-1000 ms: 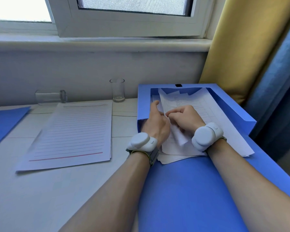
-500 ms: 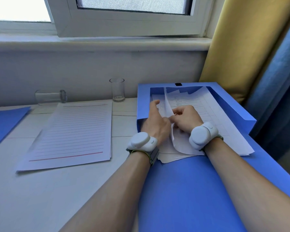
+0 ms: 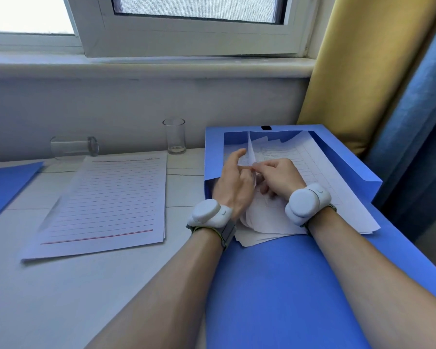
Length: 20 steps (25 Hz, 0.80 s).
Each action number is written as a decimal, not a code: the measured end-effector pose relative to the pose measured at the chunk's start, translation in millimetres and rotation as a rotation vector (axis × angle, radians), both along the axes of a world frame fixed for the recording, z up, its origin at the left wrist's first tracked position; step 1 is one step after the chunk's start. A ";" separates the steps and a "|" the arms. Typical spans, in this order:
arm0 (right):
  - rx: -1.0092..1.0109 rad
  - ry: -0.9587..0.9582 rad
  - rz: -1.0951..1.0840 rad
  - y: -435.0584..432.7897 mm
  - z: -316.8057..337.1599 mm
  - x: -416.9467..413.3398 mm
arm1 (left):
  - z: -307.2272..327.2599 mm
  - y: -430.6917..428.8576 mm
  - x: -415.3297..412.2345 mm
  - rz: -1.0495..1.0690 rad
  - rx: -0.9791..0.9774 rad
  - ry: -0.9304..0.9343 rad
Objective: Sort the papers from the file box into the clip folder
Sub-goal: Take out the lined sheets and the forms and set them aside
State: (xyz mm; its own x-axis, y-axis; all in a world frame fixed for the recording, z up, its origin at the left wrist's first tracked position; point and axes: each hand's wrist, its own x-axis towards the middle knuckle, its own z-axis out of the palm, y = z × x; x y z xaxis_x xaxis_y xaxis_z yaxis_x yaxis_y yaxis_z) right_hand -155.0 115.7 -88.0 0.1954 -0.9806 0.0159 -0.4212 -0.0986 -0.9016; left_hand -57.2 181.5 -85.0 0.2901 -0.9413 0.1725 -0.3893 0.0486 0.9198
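Papers (image 3: 312, 177) lay mostly in the open file box (image 3: 358, 172), a loose, uneven heap under and beyond my fingers, its near ends spilling onto the folded-down lid (image 3: 287, 285). My right hand (image 3: 280, 177) had its fingers curled, pinching one sheet (image 3: 250, 152) that stood on edge just past the fingertips. My left hand (image 3: 233, 182) had its fingers fairly straight, touching that sheet's other face and gripping nothing I could see.

I judged the job far from finished. A stack of lined sheets (image 3: 111, 200) lay flat on the table (image 3: 61, 298), well to the left of my left fingers and out of the box. Farther left, only a corner of a blue folder (image 3: 8, 182) showed. I took it for the clip folder, though no clip or filed paper was visible. Most of the heap was left to go through.

The box's left wall stood just beside my left knuckles, its back wall just beyond the fingertips, and its right wall with the curtains (image 3: 363, 71) closed off the right. The open way was leftward over the table. An upright glass (image 3: 174, 136) stood beyond and left of my left fingers, near the box corner, with a toppled glass (image 3: 73, 147) farther left.
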 end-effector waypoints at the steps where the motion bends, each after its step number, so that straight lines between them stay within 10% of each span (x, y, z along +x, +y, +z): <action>1: 0.000 -0.010 0.012 -0.6 -0.6 0.3 | 0.2 0.4 -0.3 -0.007 -0.001 0.009; 20: -0.120 0.128 -0.064 -19.3 -15.7 2.8 | -0.8 5.0 -2.3 0.093 0.122 -0.243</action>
State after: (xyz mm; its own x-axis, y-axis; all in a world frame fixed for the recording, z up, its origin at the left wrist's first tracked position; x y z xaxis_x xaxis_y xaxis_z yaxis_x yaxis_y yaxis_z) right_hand -152.2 96.5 -103.7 0.1409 -0.9836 0.1122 -0.5406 -0.1714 -0.8236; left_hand -59.5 186.4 -85.8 0.3399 -0.9307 0.1352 -0.5970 -0.1025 0.7957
